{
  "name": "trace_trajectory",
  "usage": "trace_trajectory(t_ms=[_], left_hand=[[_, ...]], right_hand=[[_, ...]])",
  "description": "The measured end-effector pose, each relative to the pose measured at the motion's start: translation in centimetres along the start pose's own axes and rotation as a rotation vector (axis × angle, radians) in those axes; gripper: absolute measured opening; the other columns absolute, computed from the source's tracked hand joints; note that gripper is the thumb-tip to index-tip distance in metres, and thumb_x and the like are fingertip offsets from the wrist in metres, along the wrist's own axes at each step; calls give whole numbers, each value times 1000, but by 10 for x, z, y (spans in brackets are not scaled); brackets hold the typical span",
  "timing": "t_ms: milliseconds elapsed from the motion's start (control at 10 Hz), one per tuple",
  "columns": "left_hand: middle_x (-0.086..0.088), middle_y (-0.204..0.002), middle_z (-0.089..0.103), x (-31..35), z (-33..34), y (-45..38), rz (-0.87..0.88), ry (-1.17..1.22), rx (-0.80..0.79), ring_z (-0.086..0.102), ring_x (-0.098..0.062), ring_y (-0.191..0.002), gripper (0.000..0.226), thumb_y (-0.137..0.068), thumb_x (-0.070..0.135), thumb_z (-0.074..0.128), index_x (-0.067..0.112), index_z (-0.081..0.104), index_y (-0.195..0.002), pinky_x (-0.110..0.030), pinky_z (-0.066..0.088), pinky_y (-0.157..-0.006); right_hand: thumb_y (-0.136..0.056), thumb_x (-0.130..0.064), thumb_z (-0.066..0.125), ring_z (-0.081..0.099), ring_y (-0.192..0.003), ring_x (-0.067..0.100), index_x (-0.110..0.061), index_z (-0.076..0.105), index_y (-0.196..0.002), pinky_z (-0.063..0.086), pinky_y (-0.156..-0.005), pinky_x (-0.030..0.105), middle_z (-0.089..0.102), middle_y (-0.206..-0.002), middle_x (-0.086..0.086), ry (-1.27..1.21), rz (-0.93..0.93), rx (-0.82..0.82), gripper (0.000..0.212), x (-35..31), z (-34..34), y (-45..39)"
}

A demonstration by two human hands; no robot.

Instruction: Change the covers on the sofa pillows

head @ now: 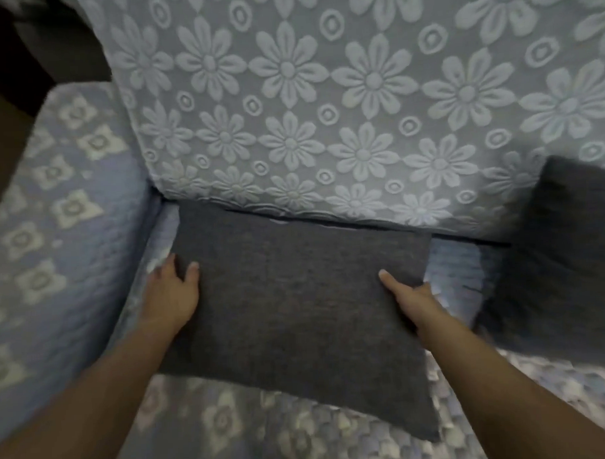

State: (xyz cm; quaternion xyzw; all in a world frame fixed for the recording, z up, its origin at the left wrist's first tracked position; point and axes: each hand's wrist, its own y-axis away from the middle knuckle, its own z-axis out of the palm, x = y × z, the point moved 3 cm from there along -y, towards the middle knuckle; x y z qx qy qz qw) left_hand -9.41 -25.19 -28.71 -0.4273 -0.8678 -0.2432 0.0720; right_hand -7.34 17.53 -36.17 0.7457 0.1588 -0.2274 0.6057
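A dark grey pillow (297, 308) lay flat on the sofa seat (301, 432). Its far edge sat right against the bottom of the big back cushion (324, 101), the one with pale flowers on it. Its left edge was close to the sofa arm (48, 245).

The left hand (171, 290) held the pillow's left edge. The thumb (193, 271) lay on top of the grey cloth. Another finger reached along the side, between the pillow and the sofa arm. The other fingers went down past the edge and were hidden, so how much they curled could not be seen. The hand was not spread wide; it was closed around the edge.

The right hand (411, 299) held the pillow's right edge. Its thumb (387, 278) lay straight on top, pointing across the cloth. The other fingers were tucked under the pillow and could not be seen. The thumb and fingers were close together, with only the pillow edge between them.

A second grey pillow (562, 254) leaned on the back cushion at the right, apart from both hands.

The picture was a bit blurry.
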Motion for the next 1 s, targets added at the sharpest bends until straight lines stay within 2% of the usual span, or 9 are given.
trace_trajectory(t_ms=[100, 200, 300, 400, 500, 600, 700, 900, 1000], left_hand=[[-13, -154, 43, -10, -3, -33, -173, 329, -168, 39, -36, -142, 69, -102, 55, 44, 7, 40, -152, -36, 28, -117], [-12, -130, 66, -15, 0, -17, -216, 501, -247, 62, -33, -117, 84, -84, 73, 59, 5, 62, -134, -37, 45, -104], [-7, -119, 68, -3, -22, 27, -126, 615, -39, 64, -29, -113, 57, -92, 49, 66, 7, 63, -131, -37, 48, -95], [0, -123, 58, 24, -52, 45, -61, 721, 176, 58, -23, -119, 57, -99, 46, 59, 5, 55, -138, -39, 46, -98], [1, -137, 59, 60, -52, 28, 79, 736, 117, 56, -17, -125, 73, -93, 66, 53, 14, 51, -144, -41, 45, -106], [-3, -143, 55, 92, -9, -5, 141, 464, -155, 51, -23, -133, 56, -103, 44, 52, 15, 43, -149, -36, 40, -109], [-17, -160, 34, 101, 36, -12, 43, 251, -282, 39, -39, -142, 73, -104, 43, 47, 12, 12, -161, -41, 30, -118], [-29, -156, 28, 107, 12, 29, -49, 136, -236, 36, -45, -139, 75, -102, 40, 51, 8, 13, -159, -46, 33, -113], [-20, -150, 44, 107, -20, 63, 128, -37, -380, 47, -40, -132, 69, -97, 41, 55, 9, 32, -154, -41, 41, -109]], right_hand=[[-27, -82, 86, 67, -106, 33, -19, 50, -140, 57, -89, 55, 66, -128, 2, -113, 7, 135, 134, 12, 5, 11], [-55, -72, 85, 69, -104, 24, -23, 60, -130, 56, -93, 48, 70, -120, -3, -191, -126, 216, 93, 2, 16, 74], [-69, -73, 72, 61, -115, 25, -24, 50, -140, 51, -99, 48, 62, -131, -1, -248, -259, 387, 88, -13, -6, 137], [-92, -65, 52, 51, -119, 10, -29, 35, -152, 42, -97, 31, 46, -135, -14, -341, -470, 487, 73, -52, -36, 186], [-103, -51, 38, 46, -117, -1, -29, 26, -156, 38, -95, 18, 41, -138, -17, -316, -550, 552, 58, -94, -54, 179], [-91, -76, 34, 48, -127, 20, -28, 32, -154, 41, -107, 38, 44, -151, -1, -81, -315, 494, 79, -91, -77, 94], [-85, -83, 34, 52, -126, 30, -28, 28, -156, 43, -106, 45, 46, -151, 8, 122, -25, 314, 90, -60, -79, 47], [-103, -40, 51, 52, -127, 31, -15, 26, -157, 47, -104, 44, 43, -153, 7, 269, -79, 233, 64, -74, -71, 111], [-101, -35, 54, 56, -104, 24, -17, 44, -144, 49, -83, 33, 55, -136, 5, 413, -77, 153, 47, -83, -84, 170]])
